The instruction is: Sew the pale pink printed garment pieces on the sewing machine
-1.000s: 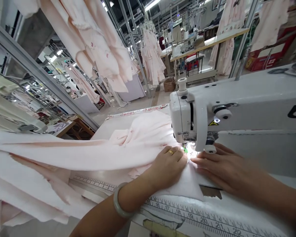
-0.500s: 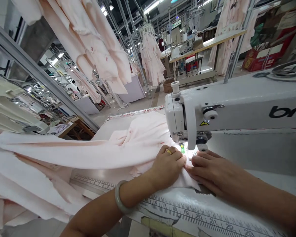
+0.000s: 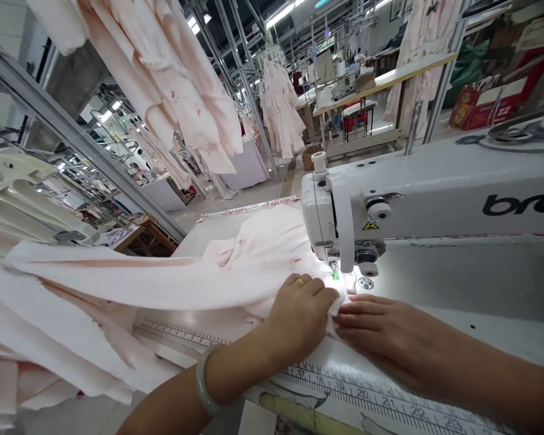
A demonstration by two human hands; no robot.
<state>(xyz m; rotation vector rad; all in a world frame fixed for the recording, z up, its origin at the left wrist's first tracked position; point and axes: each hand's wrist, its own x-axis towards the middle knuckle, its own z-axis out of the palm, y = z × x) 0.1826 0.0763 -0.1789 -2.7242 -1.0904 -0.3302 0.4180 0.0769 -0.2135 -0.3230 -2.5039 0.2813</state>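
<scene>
— Both hands have slipped a little lower on the table since the last look, and less cloth shows beneath them. What's the left hand (image 3: 299, 317) doing?
— Curled narrow over a gathered fold of the pale pink cloth (image 3: 163, 281), pressing it down just in front of the needle. A gold ring (image 3: 300, 281) sits on one finger, and a pale jade bangle (image 3: 202, 380) circles the wrist.
— And the right hand (image 3: 381, 329)?
— Open and nearly flat, with the fingers stretched out side by side. Its fingertips (image 3: 342, 320) touch the bunched cloth beside the left hand, and the rest of the hand lies over the white machine table (image 3: 457, 284).
— Where's the cloth itself?
— Its bunched part sits right by the presser foot (image 3: 334, 269) of the white sewing machine (image 3: 435, 205), under the machine's head. The rest sweeps left across the table in long, loose folds.
— What else is around?
— A printed measuring scale (image 3: 367, 393) runs along the table's near edge, below both hands. Overhead, long pale pink garments (image 3: 163, 78) hang in heavy folds, more pink dresses (image 3: 278, 109) hang farther off, and sewing stations (image 3: 340, 84) stand beyond them.
</scene>
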